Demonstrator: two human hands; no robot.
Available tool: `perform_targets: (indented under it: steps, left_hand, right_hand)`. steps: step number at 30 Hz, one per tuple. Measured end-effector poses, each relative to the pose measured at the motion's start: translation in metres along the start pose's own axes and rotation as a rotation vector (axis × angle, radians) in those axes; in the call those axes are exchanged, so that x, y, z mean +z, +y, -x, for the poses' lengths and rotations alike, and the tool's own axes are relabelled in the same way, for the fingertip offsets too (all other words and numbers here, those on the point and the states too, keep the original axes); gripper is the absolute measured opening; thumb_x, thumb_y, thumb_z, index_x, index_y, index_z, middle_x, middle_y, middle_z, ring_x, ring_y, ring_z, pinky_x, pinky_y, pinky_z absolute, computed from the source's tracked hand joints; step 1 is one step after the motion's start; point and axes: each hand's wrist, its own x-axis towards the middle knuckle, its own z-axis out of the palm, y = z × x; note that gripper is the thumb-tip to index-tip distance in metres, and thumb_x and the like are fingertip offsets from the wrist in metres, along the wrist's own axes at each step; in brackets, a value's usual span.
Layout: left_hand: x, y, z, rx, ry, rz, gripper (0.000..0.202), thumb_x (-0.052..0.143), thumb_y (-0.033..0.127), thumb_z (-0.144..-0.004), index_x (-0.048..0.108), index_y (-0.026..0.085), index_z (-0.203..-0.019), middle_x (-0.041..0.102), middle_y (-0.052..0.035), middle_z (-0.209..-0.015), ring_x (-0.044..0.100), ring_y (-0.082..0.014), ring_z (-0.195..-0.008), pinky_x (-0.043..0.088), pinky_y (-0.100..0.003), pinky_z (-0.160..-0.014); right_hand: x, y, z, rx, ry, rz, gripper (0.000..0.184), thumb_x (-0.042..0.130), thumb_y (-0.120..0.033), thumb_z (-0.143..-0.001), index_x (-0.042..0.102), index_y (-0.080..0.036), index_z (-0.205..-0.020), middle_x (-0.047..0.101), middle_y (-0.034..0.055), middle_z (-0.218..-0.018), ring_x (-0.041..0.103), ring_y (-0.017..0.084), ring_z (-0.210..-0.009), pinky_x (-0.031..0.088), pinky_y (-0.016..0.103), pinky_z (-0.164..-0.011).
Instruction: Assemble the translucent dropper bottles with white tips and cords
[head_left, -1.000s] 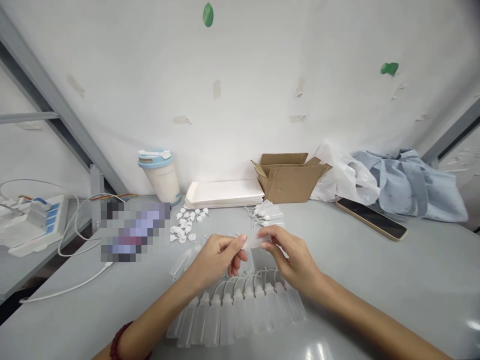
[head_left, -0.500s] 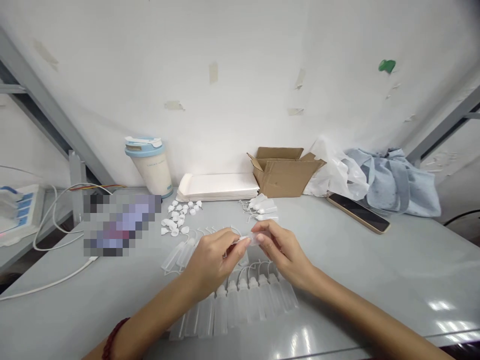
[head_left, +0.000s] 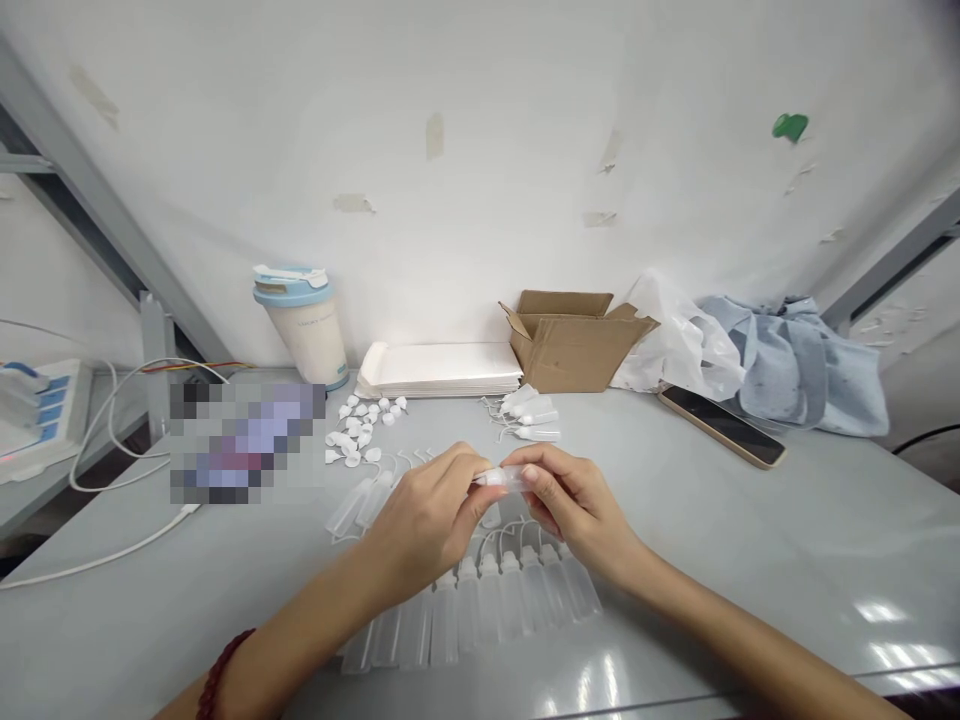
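Between my two hands lies a small clear plastic tube (head_left: 514, 479) with a white tip at its left end. My left hand (head_left: 431, 505) pinches that tip end with thumb and finger. Gripping the body from the other side is my right hand (head_left: 583, 508), fingers curled. Below my hands a row of capped clear tubes (head_left: 487, 605) lies on the table, thin white cords at their caps. More tubes (head_left: 351, 505) rest left of my left hand, which partly hides them. Loose white caps (head_left: 360, 430) form a pile farther back.
A few white-tipped tubes (head_left: 536, 410) lie before an open cardboard box (head_left: 577, 350). At the back stand a flat white stack (head_left: 442, 368) and a cup (head_left: 307, 330). A phone (head_left: 724, 428), plastic bag (head_left: 675, 340) and blue cloth (head_left: 787, 360) are on the right; a cable (head_left: 112, 558) crosses the left.
More of the held tube and its white tip now shows between my fingers. My right hand has shifted slightly right along the tube. The whole view has moved a little.
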Motion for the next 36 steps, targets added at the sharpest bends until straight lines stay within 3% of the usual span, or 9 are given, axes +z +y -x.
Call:
perform_targets:
  steps: [10,13,17,20,24,27,32,36]
  left_hand:
    - [-0.003,0.004,-0.001,-0.034,0.004,0.078,0.007,0.048,0.015,-0.089,0.055,0.015,-0.091,0.057,-0.0025,-0.075,0.050,-0.0125,-0.065,0.042,-0.024,-0.061]
    - [-0.005,0.006,-0.003,-0.115,-0.009,0.120,0.009,0.049,0.019,-0.089,0.057,0.016,-0.091,0.059,-0.0024,-0.076,0.053,-0.0124,-0.065,0.044,-0.023,-0.062]
    - [-0.010,0.010,-0.007,-0.323,-0.134,0.209,0.019,0.043,0.026,-0.091,0.060,0.018,-0.086,0.063,-0.0005,-0.073,0.057,-0.0127,-0.066,0.044,-0.022,-0.059]
    - [-0.013,0.015,-0.008,-0.465,-0.211,0.290,0.026,0.040,0.030,-0.092,0.061,0.019,-0.080,0.064,0.0011,-0.069,0.059,-0.0122,-0.064,0.045,-0.021,-0.056]
    - [-0.013,0.019,-0.008,-0.519,-0.267,0.313,0.039,0.035,0.033,-0.093,0.054,0.018,-0.063,0.058,0.0025,-0.055,0.056,-0.0105,-0.053,0.044,-0.020,-0.052]
    - [-0.009,0.018,-0.006,-0.373,-0.229,0.175,0.039,0.035,0.030,-0.094,0.047,0.018,-0.059,0.051,0.0035,-0.050,0.050,-0.0094,-0.046,0.039,-0.020,-0.046]
    - [0.000,0.012,0.005,0.170,-0.091,-0.397,0.024,0.036,0.022,-0.095,0.053,0.016,-0.079,0.052,0.0006,-0.061,0.047,-0.0118,-0.050,0.033,-0.024,-0.044]
    - [0.001,0.010,0.007,0.294,-0.086,-0.541,0.015,0.040,0.016,-0.093,0.053,0.015,-0.086,0.055,-0.0009,-0.065,0.051,-0.0135,-0.055,0.033,-0.025,-0.047]
  right_hand:
    - [-0.004,0.000,-0.002,0.079,-0.055,-0.073,0.028,0.044,-0.039,-0.090,0.058,-0.015,-0.088,0.033,-0.0074,-0.052,0.029,0.006,-0.041,0.024,0.020,-0.040]
    - [-0.005,0.000,-0.001,0.072,-0.042,-0.026,0.027,0.041,-0.038,-0.091,0.057,-0.015,-0.089,0.035,-0.0071,-0.052,0.031,0.007,-0.042,0.026,0.020,-0.041]
    - [-0.006,0.002,0.002,-0.056,-0.023,0.245,0.020,0.042,-0.032,-0.092,0.054,-0.017,-0.097,0.037,-0.0076,-0.051,0.033,0.008,-0.044,0.029,0.021,-0.044]
    - [-0.006,0.004,0.003,-0.227,0.015,0.415,0.017,0.042,-0.027,-0.091,0.053,-0.017,-0.100,0.053,-0.0020,-0.064,0.044,0.010,-0.051,0.036,0.022,-0.050]
    - [-0.005,0.003,0.002,-0.330,0.028,0.457,0.018,0.038,-0.025,-0.093,0.053,-0.018,-0.100,0.062,0.0036,-0.078,0.054,0.013,-0.063,0.043,0.024,-0.059]
    - [-0.005,0.000,0.001,-0.248,0.003,0.412,0.023,0.035,-0.027,-0.094,0.055,-0.018,-0.088,0.059,0.0025,-0.073,0.053,0.013,-0.063,0.041,0.024,-0.060]
    - [-0.006,0.003,-0.001,0.055,-0.062,0.186,0.034,0.035,-0.039,-0.094,0.049,-0.018,-0.071,0.037,-0.0055,-0.054,0.034,0.008,-0.047,0.029,0.021,-0.045]
    - [-0.008,0.005,-0.005,0.223,-0.158,-0.047,0.039,0.039,-0.048,-0.090,0.043,-0.018,-0.066,0.030,-0.0082,-0.049,0.026,0.006,-0.042,0.023,0.020,-0.040]
